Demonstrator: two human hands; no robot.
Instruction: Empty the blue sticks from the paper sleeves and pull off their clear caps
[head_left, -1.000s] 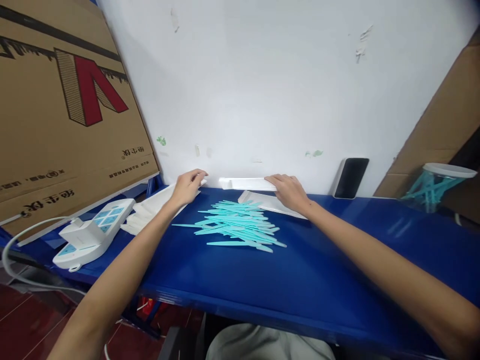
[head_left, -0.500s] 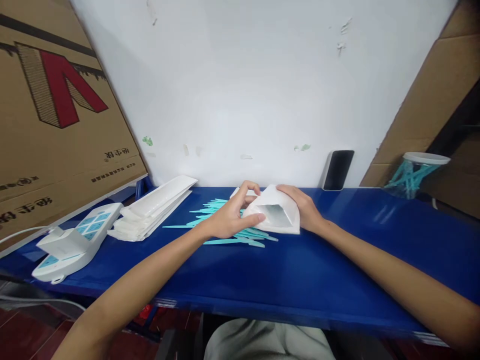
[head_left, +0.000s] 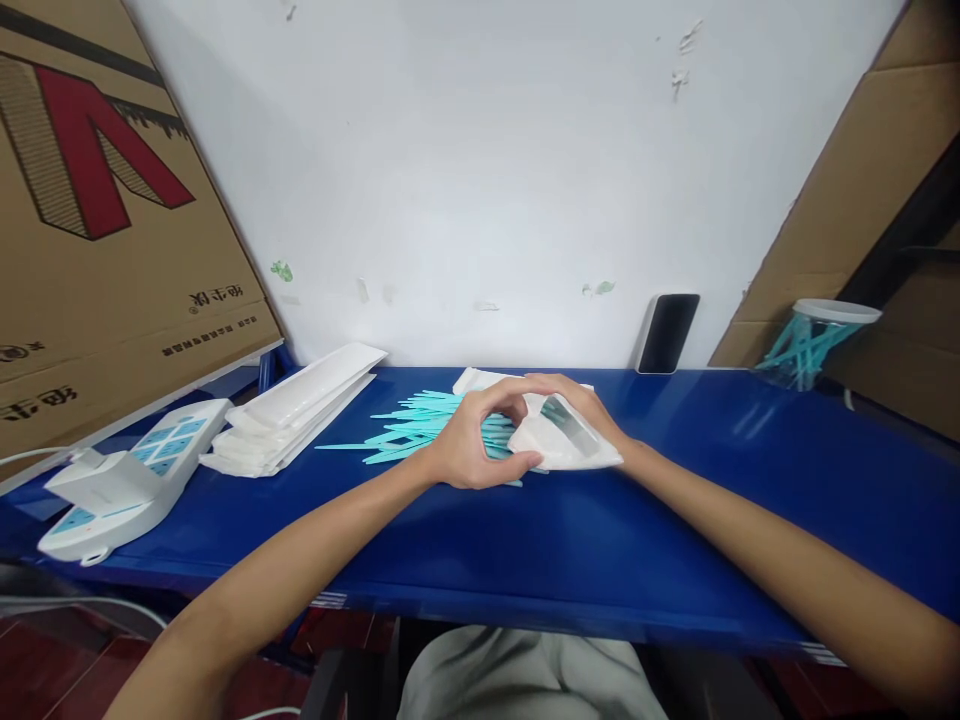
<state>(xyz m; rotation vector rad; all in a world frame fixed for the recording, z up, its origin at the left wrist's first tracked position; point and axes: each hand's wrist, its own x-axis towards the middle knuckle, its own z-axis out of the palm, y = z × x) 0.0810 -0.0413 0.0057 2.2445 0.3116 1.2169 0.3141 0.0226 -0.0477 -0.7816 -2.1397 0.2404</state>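
My left hand [head_left: 472,450] and my right hand [head_left: 581,405] both grip a white paper bag [head_left: 574,450] and hold its mouth open just above the blue table [head_left: 570,540]. My left thumb and fingers pinch the bag's near edge; my right hand wraps its far side. Behind and under my left hand lies a pile of turquoise plastic sticks [head_left: 420,425]. Another flat white bag [head_left: 480,380] lies behind the pile near the wall.
A stack of white bags [head_left: 292,410] lies at the left, beside a white power strip [head_left: 120,485]. A cardboard box [head_left: 97,220] leans at far left. A dark phone [head_left: 666,332] rests against the wall. A clear jar of turquoise sticks [head_left: 810,345] stands at right.
Both hands came back from the wall with one white bag, brought it over the sticks and opened its mouth. The bag now sits lower and flatter than half a second ago.
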